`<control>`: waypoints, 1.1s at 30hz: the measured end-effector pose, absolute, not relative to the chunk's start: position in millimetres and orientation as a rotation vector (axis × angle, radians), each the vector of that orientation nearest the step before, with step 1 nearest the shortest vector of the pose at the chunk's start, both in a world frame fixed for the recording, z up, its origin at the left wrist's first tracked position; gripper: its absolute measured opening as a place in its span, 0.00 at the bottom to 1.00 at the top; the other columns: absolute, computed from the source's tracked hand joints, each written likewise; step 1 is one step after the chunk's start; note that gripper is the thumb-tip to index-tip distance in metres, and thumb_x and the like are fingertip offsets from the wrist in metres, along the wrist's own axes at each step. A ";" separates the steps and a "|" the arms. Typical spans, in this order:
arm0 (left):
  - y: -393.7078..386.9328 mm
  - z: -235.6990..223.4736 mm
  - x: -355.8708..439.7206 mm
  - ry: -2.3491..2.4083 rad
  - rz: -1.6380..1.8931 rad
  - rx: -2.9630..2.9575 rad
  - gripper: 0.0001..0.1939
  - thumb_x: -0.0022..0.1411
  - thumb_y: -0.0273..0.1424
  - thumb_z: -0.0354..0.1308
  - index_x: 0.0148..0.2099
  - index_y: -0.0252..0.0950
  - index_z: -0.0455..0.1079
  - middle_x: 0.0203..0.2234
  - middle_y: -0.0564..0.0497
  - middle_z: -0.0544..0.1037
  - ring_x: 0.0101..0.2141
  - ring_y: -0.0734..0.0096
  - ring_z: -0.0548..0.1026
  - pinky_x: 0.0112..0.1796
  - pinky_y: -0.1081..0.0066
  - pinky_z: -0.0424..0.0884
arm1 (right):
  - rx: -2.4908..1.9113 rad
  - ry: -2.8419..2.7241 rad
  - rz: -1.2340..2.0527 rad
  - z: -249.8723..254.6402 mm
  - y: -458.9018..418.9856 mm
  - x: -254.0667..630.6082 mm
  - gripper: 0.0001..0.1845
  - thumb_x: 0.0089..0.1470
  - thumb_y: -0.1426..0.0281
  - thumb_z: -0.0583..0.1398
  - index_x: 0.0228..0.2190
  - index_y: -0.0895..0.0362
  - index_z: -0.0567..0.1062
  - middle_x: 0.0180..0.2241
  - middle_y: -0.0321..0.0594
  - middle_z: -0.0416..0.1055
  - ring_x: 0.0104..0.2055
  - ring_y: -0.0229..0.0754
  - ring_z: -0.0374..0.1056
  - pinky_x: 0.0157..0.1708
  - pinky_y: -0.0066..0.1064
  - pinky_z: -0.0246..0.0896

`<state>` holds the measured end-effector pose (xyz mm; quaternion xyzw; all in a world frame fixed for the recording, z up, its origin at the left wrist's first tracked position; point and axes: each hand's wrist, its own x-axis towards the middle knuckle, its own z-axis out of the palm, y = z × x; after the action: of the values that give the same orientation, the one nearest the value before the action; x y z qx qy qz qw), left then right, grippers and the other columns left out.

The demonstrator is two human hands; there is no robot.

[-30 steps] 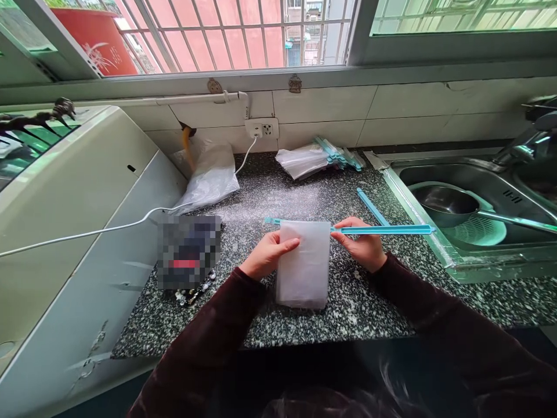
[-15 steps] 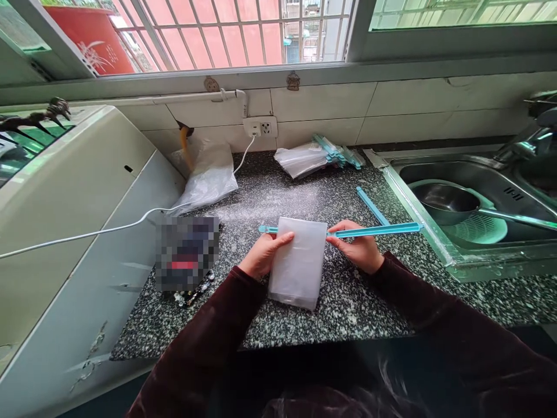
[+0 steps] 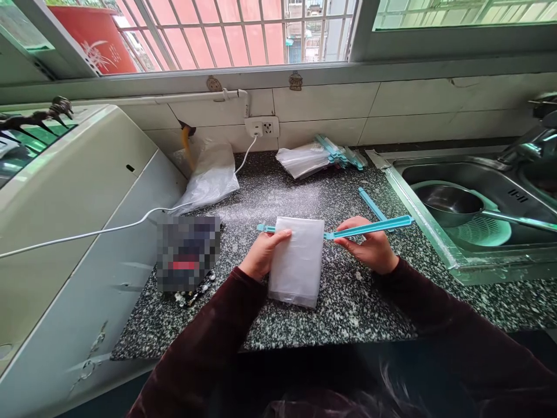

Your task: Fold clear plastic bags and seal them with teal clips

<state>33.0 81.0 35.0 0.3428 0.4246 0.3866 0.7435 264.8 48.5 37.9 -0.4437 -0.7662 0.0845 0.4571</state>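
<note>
My left hand (image 3: 263, 252) pinches a folded clear plastic bag (image 3: 296, 267), thumb on its front near the upper left edge. Behind the bag's upper part runs one arm of an opened light-blue bag sealing clip (image 3: 369, 227), whose end sticks out at the left past my fingers. To the right of the bag, near the clip's hinge, my right hand (image 3: 369, 249) grips the other arm, which slants slightly upward. Part of the clip is hidden by the bag. A second blue sealing clip (image 3: 369, 203) lies on the counter just beyond my right hand.
Against the back wall lies a pile of clear bags (image 3: 304, 159) with blue clips. A crumpled plastic bag (image 3: 213, 174) and a blurred-out dark object (image 3: 189, 249) are at the left. White cable (image 3: 143, 219) crosses there. The sink (image 3: 461, 255) with a pan (image 3: 450, 200) borders the right.
My right hand has shifted a little to the right along the clip. The clip's right arm has swung slightly upward. My left hand and the bag have barely moved.
</note>
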 end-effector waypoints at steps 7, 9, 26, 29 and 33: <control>77.3 33.5 35.6 0.943 0.849 0.802 0.18 0.40 0.36 0.69 0.33 0.30 0.74 0.26 0.47 0.79 0.26 0.69 0.74 0.31 0.70 0.69 | -1.069 -1.845 0.178 36.1 45.3 259.6 0.07 0.50 0.64 0.62 0.28 0.54 0.74 0.28 0.39 0.73 0.29 0.40 0.67 0.30 0.36 0.66; 75.9 32.3 36.3 0.939 0.848 0.820 0.18 0.41 0.37 0.68 0.33 0.30 0.74 0.26 0.47 0.79 0.26 0.69 0.74 0.31 0.70 0.69 | -1.031 -1.848 0.163 37.5 44.2 257.2 0.06 0.50 0.65 0.62 0.29 0.55 0.74 0.27 0.39 0.73 0.28 0.39 0.66 0.30 0.35 0.65; 64.5 32.9 44.2 0.922 0.952 1.041 0.18 0.44 0.40 0.66 0.33 0.32 0.75 0.29 0.47 0.79 0.33 0.64 0.75 0.37 0.68 0.69 | -1.035 -1.873 0.197 35.1 41.6 254.6 0.06 0.51 0.65 0.61 0.32 0.52 0.76 0.30 0.40 0.71 0.33 0.41 0.67 0.33 0.37 0.66; 64.2 35.4 45.6 0.967 0.980 1.129 0.18 0.40 0.41 0.67 0.31 0.32 0.76 0.26 0.48 0.79 0.34 0.61 0.75 0.40 0.65 0.69 | -1.036 -1.867 0.244 34.0 42.0 253.5 0.07 0.51 0.64 0.61 0.33 0.51 0.76 0.30 0.39 0.69 0.33 0.41 0.66 0.33 0.36 0.66; 64.5 35.1 45.4 0.992 0.974 1.201 0.18 0.40 0.42 0.67 0.29 0.33 0.75 0.26 0.49 0.79 0.35 0.60 0.74 0.41 0.64 0.69 | -1.031 -1.836 0.236 33.5 42.6 251.0 0.05 0.50 0.66 0.62 0.32 0.52 0.75 0.31 0.39 0.66 0.34 0.40 0.65 0.34 0.36 0.66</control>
<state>45.4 64.5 35.1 0.5195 0.4292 0.4214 0.6069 251.0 42.6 33.5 -0.4243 -0.7556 0.0970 0.4896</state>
